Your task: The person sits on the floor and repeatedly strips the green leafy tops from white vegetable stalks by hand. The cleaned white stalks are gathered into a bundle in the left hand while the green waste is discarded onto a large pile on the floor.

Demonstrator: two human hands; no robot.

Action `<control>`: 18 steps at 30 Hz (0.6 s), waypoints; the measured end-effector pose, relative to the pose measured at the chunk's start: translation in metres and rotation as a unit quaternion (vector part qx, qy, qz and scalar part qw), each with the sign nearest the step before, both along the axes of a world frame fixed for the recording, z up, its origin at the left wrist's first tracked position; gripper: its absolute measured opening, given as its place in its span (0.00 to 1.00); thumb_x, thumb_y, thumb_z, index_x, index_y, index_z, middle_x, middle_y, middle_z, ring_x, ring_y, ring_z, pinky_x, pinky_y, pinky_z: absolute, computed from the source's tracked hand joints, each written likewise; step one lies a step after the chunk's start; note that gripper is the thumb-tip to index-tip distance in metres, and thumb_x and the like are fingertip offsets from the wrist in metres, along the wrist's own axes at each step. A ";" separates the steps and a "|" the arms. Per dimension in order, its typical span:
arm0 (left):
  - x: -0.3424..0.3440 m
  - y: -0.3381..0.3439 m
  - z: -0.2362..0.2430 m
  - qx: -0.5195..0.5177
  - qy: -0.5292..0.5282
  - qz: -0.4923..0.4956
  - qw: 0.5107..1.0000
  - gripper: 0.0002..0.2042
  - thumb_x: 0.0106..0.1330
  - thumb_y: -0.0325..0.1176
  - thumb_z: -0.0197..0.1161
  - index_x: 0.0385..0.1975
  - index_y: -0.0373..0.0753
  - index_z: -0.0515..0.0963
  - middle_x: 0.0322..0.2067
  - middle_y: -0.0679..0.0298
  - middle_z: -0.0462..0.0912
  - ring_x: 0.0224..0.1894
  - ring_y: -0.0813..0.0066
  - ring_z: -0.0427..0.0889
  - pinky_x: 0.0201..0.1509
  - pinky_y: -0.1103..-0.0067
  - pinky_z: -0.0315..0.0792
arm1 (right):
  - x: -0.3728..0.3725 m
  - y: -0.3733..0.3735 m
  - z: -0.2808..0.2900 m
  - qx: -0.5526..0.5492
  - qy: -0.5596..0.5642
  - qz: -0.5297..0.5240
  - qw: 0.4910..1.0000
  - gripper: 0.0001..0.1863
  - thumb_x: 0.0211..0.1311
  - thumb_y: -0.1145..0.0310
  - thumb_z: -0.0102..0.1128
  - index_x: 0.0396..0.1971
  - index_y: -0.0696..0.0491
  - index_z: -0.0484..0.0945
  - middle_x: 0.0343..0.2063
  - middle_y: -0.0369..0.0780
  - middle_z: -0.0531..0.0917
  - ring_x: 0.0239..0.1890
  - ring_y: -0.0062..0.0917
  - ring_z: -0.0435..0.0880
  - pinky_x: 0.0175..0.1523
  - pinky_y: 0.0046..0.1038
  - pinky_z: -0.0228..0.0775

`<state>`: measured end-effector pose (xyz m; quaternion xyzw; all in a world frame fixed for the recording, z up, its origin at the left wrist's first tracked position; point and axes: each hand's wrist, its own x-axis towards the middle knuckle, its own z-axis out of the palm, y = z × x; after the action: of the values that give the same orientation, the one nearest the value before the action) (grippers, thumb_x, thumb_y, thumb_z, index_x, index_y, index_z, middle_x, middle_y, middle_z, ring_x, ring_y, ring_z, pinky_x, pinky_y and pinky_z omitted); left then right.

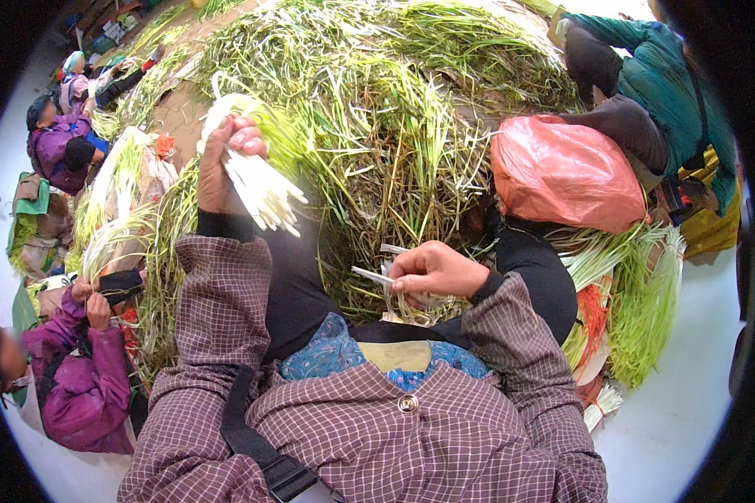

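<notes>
My left hand (pixel 216 172) is raised and closed around a bunch of leafy shoots (pixel 264 191) that look like spring onions or garlic greens. Their white stem ends hang down to the right of the fist, and pale green leaves spread behind it. Lower and to the right, above my lap, my right hand (pixel 436 270) is pinched on thin white stalks (pixel 371 276) poking out left from the fingers. Pale strands dangle under that hand. Before me lies a big heap of loose green and browned leaves (pixel 386 159).
A pink plastic bag (pixel 566 172) stands by my right knee, with piled greens (pixel 646 310) and red ties (pixel 591 323) below it. A person in teal (pixel 671 92) sits at far right. Several people sit along the left, the nearest in a purple jacket (pixel 88 386).
</notes>
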<state>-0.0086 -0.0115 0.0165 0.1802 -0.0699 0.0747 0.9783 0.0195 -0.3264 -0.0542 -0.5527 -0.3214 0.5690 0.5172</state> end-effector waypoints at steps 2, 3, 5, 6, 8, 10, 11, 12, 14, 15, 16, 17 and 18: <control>-0.002 -0.005 0.001 0.049 -0.003 0.031 0.998 0.05 0.68 0.27 0.53 0.38 0.35 0.66 0.30 0.65 0.65 0.28 0.82 0.67 0.34 0.83 0.69 | 0.017 -0.010 -0.071 0.003 -0.273 -0.057 0.960 0.13 0.57 0.67 0.60 0.37 0.61 0.78 0.26 0.42 0.83 0.28 0.26 0.83 0.34 0.26 0.74; 0.000 -0.009 -0.004 0.079 0.006 0.040 0.996 0.06 0.67 0.29 0.54 0.39 0.35 0.66 0.30 0.66 0.66 0.29 0.83 0.68 0.35 0.83 0.70 | 0.025 -0.015 -0.089 -0.071 -0.351 -0.075 0.931 0.14 0.56 0.67 0.61 0.38 0.61 0.78 0.29 0.45 0.84 0.32 0.30 0.83 0.38 0.28 0.74; 0.000 -0.017 -0.012 0.115 0.021 0.049 0.992 0.08 0.67 0.31 0.56 0.38 0.36 0.66 0.30 0.67 0.68 0.29 0.83 0.69 0.35 0.82 0.71 | 0.043 -0.011 -0.121 -0.148 -0.399 -0.150 0.893 0.15 0.53 0.68 0.62 0.40 0.60 0.78 0.33 0.46 0.84 0.35 0.32 0.84 0.42 0.29 0.75; 0.002 -0.022 -0.016 0.112 0.025 0.039 0.993 0.08 0.67 0.31 0.56 0.38 0.36 0.66 0.30 0.67 0.68 0.28 0.83 0.69 0.35 0.82 0.71 | 0.052 -0.009 -0.133 -0.156 -0.372 -0.214 0.889 0.16 0.53 0.69 0.63 0.41 0.60 0.78 0.34 0.46 0.84 0.35 0.30 0.84 0.43 0.28 0.75; 0.002 -0.029 -0.022 0.121 0.044 0.037 0.991 0.08 0.66 0.31 0.56 0.37 0.36 0.65 0.30 0.67 0.68 0.28 0.83 0.69 0.34 0.82 0.71 | 0.062 -0.003 -0.150 -0.145 -0.403 -0.308 0.850 0.14 0.55 0.72 0.59 0.42 0.61 0.78 0.36 0.45 0.83 0.37 0.29 0.83 0.44 0.28 0.74; 0.001 -0.037 -0.024 0.090 0.078 0.035 0.992 0.05 0.67 0.29 0.53 0.38 0.37 0.66 0.31 0.66 0.68 0.28 0.83 0.67 0.33 0.84 0.68 | 0.078 0.008 -0.157 -0.165 -0.377 -0.381 0.828 0.15 0.56 0.74 0.58 0.44 0.61 0.76 0.39 0.46 0.82 0.40 0.30 0.82 0.46 0.28 0.74; 0.000 -0.038 -0.027 0.065 0.088 0.029 0.994 0.05 0.67 0.29 0.54 0.38 0.37 0.66 0.31 0.66 0.68 0.28 0.83 0.67 0.32 0.84 0.68 | 0.082 0.014 -0.157 -0.114 -0.435 -0.399 0.799 0.18 0.58 0.74 0.55 0.49 0.61 0.73 0.43 0.47 0.78 0.44 0.34 0.81 0.48 0.31 0.75; 0.000 -0.040 -0.029 0.039 0.098 0.023 0.994 0.05 0.67 0.29 0.54 0.37 0.37 0.66 0.31 0.66 0.67 0.28 0.83 0.67 0.32 0.84 0.68 | 0.086 0.020 -0.149 -0.086 -0.390 -0.400 0.825 0.21 0.57 0.72 0.56 0.52 0.59 0.70 0.47 0.49 0.76 0.49 0.36 0.78 0.53 0.32 0.71; 0.002 -0.043 -0.030 0.028 0.120 0.000 0.992 0.06 0.67 0.29 0.55 0.36 0.37 0.66 0.30 0.67 0.67 0.27 0.83 0.67 0.32 0.84 0.68 | 0.096 0.034 -0.158 -0.095 -0.478 -0.348 0.801 0.27 0.56 0.70 0.58 0.57 0.59 0.65 0.51 0.51 0.73 0.53 0.38 0.74 0.59 0.34 0.66; 0.001 -0.045 -0.032 0.026 0.133 -0.016 0.991 0.06 0.67 0.30 0.55 0.36 0.37 0.66 0.30 0.67 0.67 0.27 0.83 0.67 0.32 0.85 0.68 | 0.094 0.040 -0.155 -0.178 -0.478 -0.302 0.806 0.33 0.56 0.67 0.60 0.60 0.60 0.59 0.55 0.51 0.70 0.58 0.39 0.70 0.63 0.35 0.61; 0.001 -0.045 -0.033 0.025 0.146 -0.033 0.988 0.06 0.66 0.30 0.55 0.36 0.37 0.66 0.29 0.67 0.67 0.27 0.83 0.67 0.32 0.85 0.68 | 0.087 0.044 -0.167 -0.203 -0.530 -0.278 0.775 0.33 0.55 0.66 0.61 0.59 0.60 0.60 0.55 0.50 0.69 0.57 0.39 0.69 0.61 0.35 0.64; 0.003 -0.046 -0.036 0.040 0.160 -0.027 0.986 0.06 0.66 0.30 0.55 0.35 0.37 0.66 0.29 0.67 0.66 0.27 0.82 0.67 0.32 0.84 0.69 | 0.080 0.048 -0.161 -0.273 -0.520 -0.165 0.792 0.34 0.55 0.67 0.61 0.61 0.59 0.59 0.54 0.51 0.69 0.57 0.40 0.70 0.59 0.36 0.66; 0.003 -0.045 -0.036 0.041 0.164 -0.025 0.985 0.06 0.66 0.30 0.55 0.35 0.37 0.66 0.29 0.67 0.66 0.27 0.82 0.67 0.33 0.84 0.69 | 0.070 0.054 -0.153 -0.337 -0.504 -0.047 0.794 0.35 0.55 0.68 0.61 0.62 0.57 0.57 0.54 0.52 0.69 0.56 0.40 0.70 0.58 0.36 0.67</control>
<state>-0.0061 -0.0562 -0.0191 0.2285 0.0841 0.0168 0.9698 0.0898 -0.2727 -0.2075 -0.9149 -0.2980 0.2573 0.0895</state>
